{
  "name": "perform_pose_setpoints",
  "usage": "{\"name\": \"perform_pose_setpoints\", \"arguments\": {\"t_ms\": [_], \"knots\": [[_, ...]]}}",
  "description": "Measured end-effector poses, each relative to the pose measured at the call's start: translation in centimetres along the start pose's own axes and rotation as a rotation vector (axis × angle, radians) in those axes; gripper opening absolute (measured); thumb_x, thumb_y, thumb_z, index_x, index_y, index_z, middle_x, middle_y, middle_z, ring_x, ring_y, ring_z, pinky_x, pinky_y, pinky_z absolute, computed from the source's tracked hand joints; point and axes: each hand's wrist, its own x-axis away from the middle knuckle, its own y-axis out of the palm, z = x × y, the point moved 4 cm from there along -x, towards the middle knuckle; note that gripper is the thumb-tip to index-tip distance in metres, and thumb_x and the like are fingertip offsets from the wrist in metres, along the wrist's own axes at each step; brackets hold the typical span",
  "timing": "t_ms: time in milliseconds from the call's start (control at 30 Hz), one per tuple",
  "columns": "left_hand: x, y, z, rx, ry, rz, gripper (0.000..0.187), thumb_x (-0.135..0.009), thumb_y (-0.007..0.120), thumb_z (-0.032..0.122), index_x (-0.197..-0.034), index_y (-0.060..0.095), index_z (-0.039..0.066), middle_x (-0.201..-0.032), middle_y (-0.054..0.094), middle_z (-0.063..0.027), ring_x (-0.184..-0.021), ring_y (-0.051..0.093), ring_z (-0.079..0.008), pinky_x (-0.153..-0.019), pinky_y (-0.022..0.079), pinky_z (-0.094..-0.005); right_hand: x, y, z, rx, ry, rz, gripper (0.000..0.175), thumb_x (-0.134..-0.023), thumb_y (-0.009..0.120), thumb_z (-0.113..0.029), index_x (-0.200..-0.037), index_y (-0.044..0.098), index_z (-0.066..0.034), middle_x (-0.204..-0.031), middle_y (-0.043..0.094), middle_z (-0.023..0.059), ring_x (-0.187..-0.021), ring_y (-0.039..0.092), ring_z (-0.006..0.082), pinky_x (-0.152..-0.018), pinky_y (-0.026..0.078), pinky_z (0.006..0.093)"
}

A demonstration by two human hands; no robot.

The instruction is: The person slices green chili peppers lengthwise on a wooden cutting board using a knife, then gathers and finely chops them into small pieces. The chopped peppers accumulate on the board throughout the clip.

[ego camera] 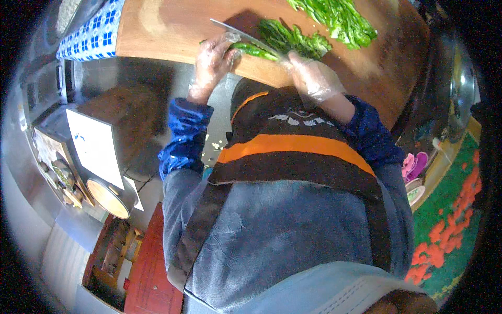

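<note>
My left hand [213, 59], in a clear plastic glove, grips a long green vegetable [254, 50], which looks like a green pepper, near the front edge of the wooden board [172, 29]. My right hand [311, 76], gloved the same way, is closed around a kitchen knife [247, 35]; the handle is hidden in the fist. Its blade points away to the left, just behind the vegetable; whether the two touch, I cannot tell. Beyond the blade lies a heap of cut green pieces [292, 38]. A larger heap of green strips [339, 21] sits farther back on the right.
Left of the board hangs a blue-and-white checked cloth [92, 33]. A white sheet [95, 149] and a round pan-like vessel [108, 198] are at the lower left. On the right are a metal bowl or lid [461, 84] and a green mat with red patches [443, 231].
</note>
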Motion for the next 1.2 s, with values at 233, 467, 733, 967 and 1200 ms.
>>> {"name": "perform_pose_setpoints", "arguments": {"t_ms": [233,467,733,967,1200], "knots": [[1.5,1.1,-0.4,0.023,0.044,0.008,0.036,-0.070,0.080,0.001,-0.103,0.065,0.009,-0.099,0.072,-0.0111,-0.090,0.069,-0.0337,-0.077,0.057,-0.0428,-0.3,-0.5,0.4,-0.139,-0.105,0.217,0.043,-0.100,0.052,-0.032,-0.126,0.058,0.0015,-0.092,0.068,0.0269,-0.083,0.066,0.0452,-0.071,0.052,0.0544],[2.8,4.3,-0.3,0.065,0.054,0.019,0.024,-0.073,0.080,0.005,-0.092,0.066,0.008,-0.090,0.067,-0.0130,-0.084,0.065,-0.0358,-0.072,0.054,-0.0448,2.7,-0.8,0.8,0.058,-0.135,0.211,0.022,-0.099,0.053,-0.024,-0.113,0.056,-0.0067,-0.088,0.069,0.0219,-0.079,0.066,0.0449,-0.064,0.051,0.0560],[2.7,4.7,-0.2,0.126,-0.104,-0.167,0.017,-0.073,0.081,0.012,-0.085,0.070,0.012,-0.087,0.070,-0.0111,-0.081,0.067,-0.0331,-0.072,0.055,-0.0437,2.1,0.5,0.5,-0.004,-0.217,0.281,0.031,-0.101,0.053,-0.029,-0.112,0.060,0.0000,-0.089,0.068,0.0246,-0.080,0.066,0.0446,-0.067,0.052,0.0545],[2.5,4.4,1.1,0.098,-0.057,-0.199,0.014,-0.076,0.076,0.005,-0.082,0.063,0.009,-0.083,0.066,-0.0111,-0.079,0.064,-0.0334,-0.069,0.052,-0.0450,1.4,1.6,0.1,0.009,-0.029,0.073,0.030,-0.101,0.054,-0.027,-0.117,0.063,-0.0030,-0.095,0.068,0.0249,-0.080,0.068,0.0412,-0.066,0.053,0.0531],[3.1,3.8,1.4,0.100,-0.008,-0.144,0.020,-0.074,0.080,0.006,-0.085,0.064,0.011,-0.085,0.068,-0.0104,-0.083,0.066,-0.0329,-0.072,0.054,-0.0449,2.5,1.0,0.2,-0.085,-0.327,0.276,0.029,-0.098,0.057,-0.024,-0.119,0.062,-0.0036,-0.082,0.067,0.0240,-0.071,0.066,0.0421,-0.058,0.052,0.0520]]}}
